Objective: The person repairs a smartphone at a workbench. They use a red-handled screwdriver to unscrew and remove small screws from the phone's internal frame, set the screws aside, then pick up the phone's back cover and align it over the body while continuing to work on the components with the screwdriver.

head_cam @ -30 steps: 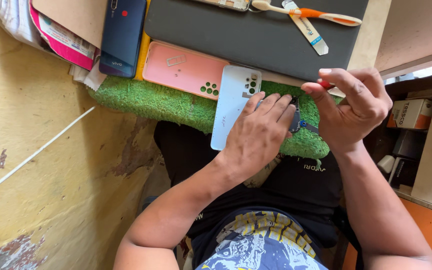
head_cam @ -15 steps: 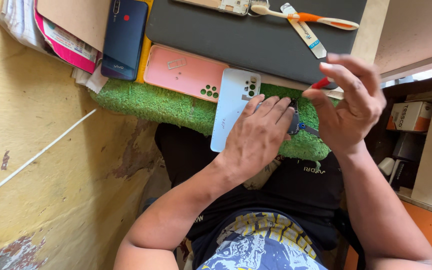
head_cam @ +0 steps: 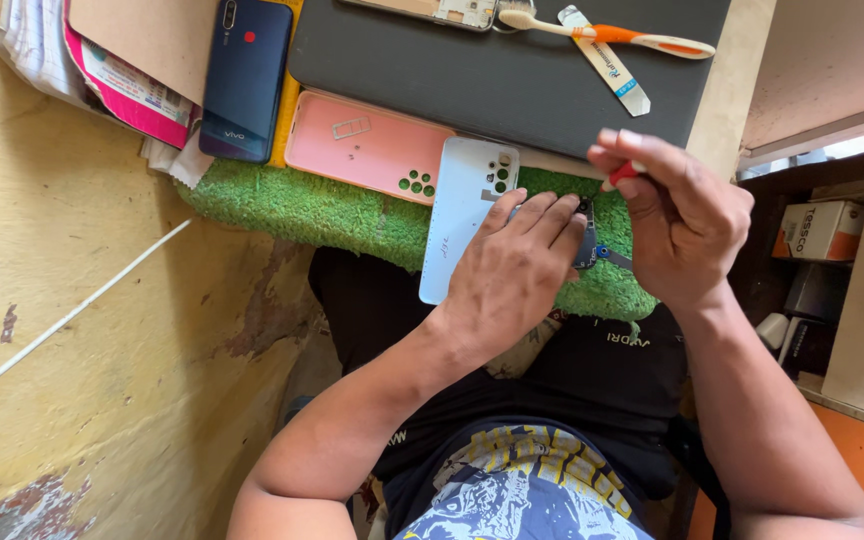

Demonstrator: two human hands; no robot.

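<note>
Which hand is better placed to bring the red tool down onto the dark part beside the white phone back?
Right. The right hand pinches the red tool just above the dark part; the left hand lies flat over it, fingers spread.

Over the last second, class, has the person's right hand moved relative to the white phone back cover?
Yes. The right hand, pinching a red-tipped tool, has drawn slightly up and away from the white back cover, toward the dark grey mat.

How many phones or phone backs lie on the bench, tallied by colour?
Dark blue phone: 1
Pink phone back cover: 1
White phone back cover: 1, under the left hand
Total: 3
</note>
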